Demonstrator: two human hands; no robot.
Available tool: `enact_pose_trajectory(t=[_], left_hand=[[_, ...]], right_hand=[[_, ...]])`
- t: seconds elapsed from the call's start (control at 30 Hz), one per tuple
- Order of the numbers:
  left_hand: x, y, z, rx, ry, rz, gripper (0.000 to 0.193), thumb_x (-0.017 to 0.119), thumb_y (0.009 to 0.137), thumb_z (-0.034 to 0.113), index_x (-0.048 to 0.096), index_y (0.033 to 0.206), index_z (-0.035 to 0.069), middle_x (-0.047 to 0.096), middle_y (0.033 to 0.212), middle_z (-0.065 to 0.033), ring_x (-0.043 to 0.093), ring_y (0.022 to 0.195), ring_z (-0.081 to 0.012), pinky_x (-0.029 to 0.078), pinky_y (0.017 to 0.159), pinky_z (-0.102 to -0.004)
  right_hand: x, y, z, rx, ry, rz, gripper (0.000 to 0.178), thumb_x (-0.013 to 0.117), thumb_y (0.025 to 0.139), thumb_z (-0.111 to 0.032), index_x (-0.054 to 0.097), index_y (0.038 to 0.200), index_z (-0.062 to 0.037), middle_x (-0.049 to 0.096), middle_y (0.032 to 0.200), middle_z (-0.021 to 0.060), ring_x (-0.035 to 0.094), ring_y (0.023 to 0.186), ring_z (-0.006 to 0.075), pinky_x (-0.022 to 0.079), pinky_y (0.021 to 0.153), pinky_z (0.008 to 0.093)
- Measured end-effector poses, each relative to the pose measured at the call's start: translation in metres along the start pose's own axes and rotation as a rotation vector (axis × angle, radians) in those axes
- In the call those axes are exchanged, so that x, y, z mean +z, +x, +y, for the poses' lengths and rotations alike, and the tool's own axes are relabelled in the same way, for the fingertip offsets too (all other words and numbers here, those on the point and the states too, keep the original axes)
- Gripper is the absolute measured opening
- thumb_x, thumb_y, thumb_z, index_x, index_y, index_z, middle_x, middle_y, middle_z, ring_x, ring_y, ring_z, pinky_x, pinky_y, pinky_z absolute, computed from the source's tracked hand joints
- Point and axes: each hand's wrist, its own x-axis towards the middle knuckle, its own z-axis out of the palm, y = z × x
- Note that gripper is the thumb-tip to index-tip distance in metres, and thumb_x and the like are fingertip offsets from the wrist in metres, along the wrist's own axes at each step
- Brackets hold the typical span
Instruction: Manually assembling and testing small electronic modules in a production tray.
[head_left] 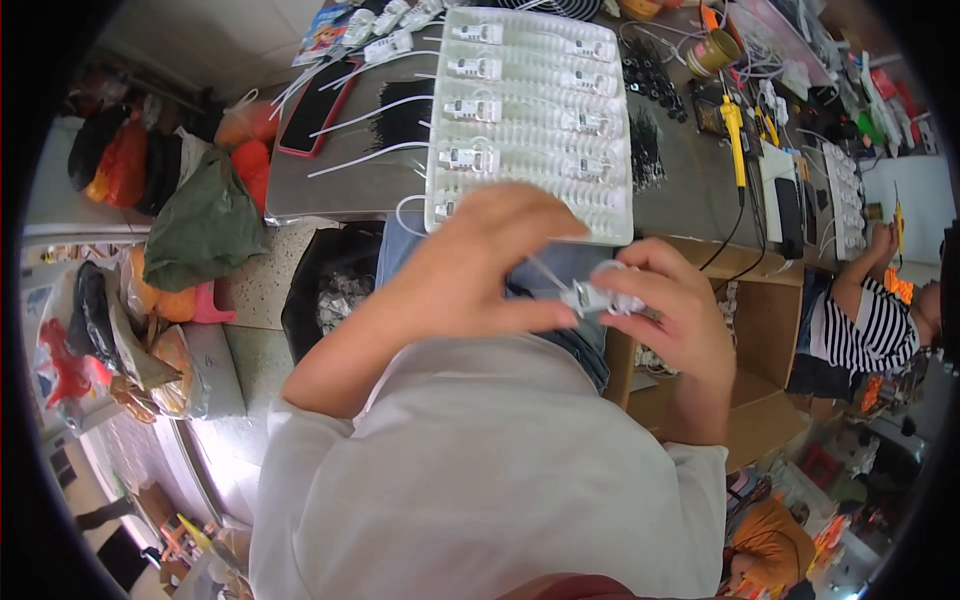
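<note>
In front of my body, my right hand [685, 315] pinches a small white and clear plastic device [592, 298] between thumb and fingers. Slight blur hides its details. A thin white cable [545, 270] runs from it toward my left hand [490, 255]. That hand arches over the near edge of a white ribbed tray [530, 130], fingers and thumb apart. Its thumb tip is at the device, though I cannot tell whether it touches. Similar white devices [472, 110] sit in two columns in the tray, several with cables hanging over the left side.
Left of the tray lie a red-edged phone [318, 108], black wires [403, 115] and more white devices [388, 46]. A yellow-handled soldering iron [733, 130] and a tin [712, 53] are at right. A cardboard box [765, 330] stands below the table edge. A person in stripes [865, 330] works far right.
</note>
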Motion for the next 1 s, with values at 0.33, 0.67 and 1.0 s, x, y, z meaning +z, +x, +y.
enact_pose_trajectory(t=[0.33,0.67,1.0], left_hand=[[0.001,0.002,-0.017,-0.634,-0.032,-0.133,0.029,0.077,0.085,0.016,0.071,0.111,0.007,0.069,0.083,-0.0116,0.068,0.072,-0.0248,0.052,0.068,-0.0367],[-0.03,-0.023,-0.063,-0.622,0.282,0.078,0.016,0.076,0.083,0.014,0.075,0.096,0.005,0.069,0.085,-0.0097,0.06,0.065,-0.022,0.049,0.063,-0.0342],[-0.065,-0.039,-0.074,-0.809,0.264,0.236,0.017,0.078,0.081,0.013,0.075,0.095,0.004,0.07,0.088,-0.0093,0.059,0.065,-0.0191,0.049,0.061,-0.0317]], right_hand=[[0.015,0.028,0.053,0.061,0.008,0.224,0.043,0.076,0.077,0.002,0.07,0.119,-0.0043,0.058,0.114,0.0105,0.06,0.101,0.0246,0.049,0.084,0.0321],[0.013,0.037,0.088,-0.039,-0.294,0.212,0.042,0.075,0.077,-0.001,0.071,0.119,-0.0056,0.059,0.11,0.0107,0.055,0.103,0.0307,0.046,0.09,0.0366],[0.018,0.038,0.084,0.056,-0.242,0.226,0.04,0.075,0.076,-0.002,0.07,0.116,-0.0031,0.059,0.107,0.0126,0.055,0.1,0.0321,0.047,0.088,0.0394]])
